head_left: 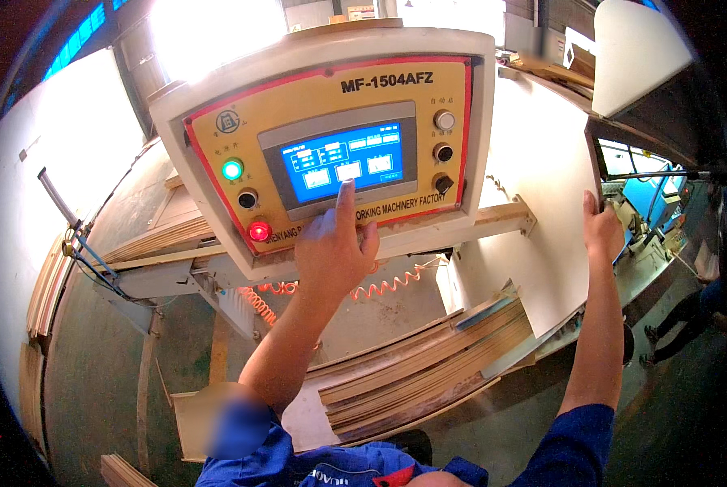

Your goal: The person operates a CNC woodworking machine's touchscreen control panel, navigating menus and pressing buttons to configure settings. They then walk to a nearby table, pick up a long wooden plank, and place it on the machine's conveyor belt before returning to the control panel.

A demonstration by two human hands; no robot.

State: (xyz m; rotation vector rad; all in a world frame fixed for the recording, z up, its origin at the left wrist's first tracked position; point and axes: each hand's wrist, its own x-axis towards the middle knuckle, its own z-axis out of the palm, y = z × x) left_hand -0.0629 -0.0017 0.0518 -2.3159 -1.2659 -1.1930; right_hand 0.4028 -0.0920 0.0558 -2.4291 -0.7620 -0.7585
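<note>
My left hand (pixel 335 256) reaches up to a machine's control box, its index finger stretched out with the tip at the lower part of the lit blue touchscreen (pixel 343 150). The thumb stands apart and the other fingers are bent, holding nothing. Around the screen, the yellow control panel (pixel 416 109) carries a glowing green button (pixel 232 170), a glowing red button (pixel 258 231), and several dark or pale knobs. Over on the right, my right hand (pixel 603 231) is closed around the edge of a large white board (pixel 550 178), which stands tilted beside the box.
Stacked wooden strips (pixel 428 369) lie below the control box. Orange coiled hoses (pixel 388 282) hang beneath it. Left are a machine frame (pixel 165 284) and leaning boards (pixel 43 300). Blue machinery (pixel 651 199) stands far right, near another person's legs (pixel 680 329).
</note>
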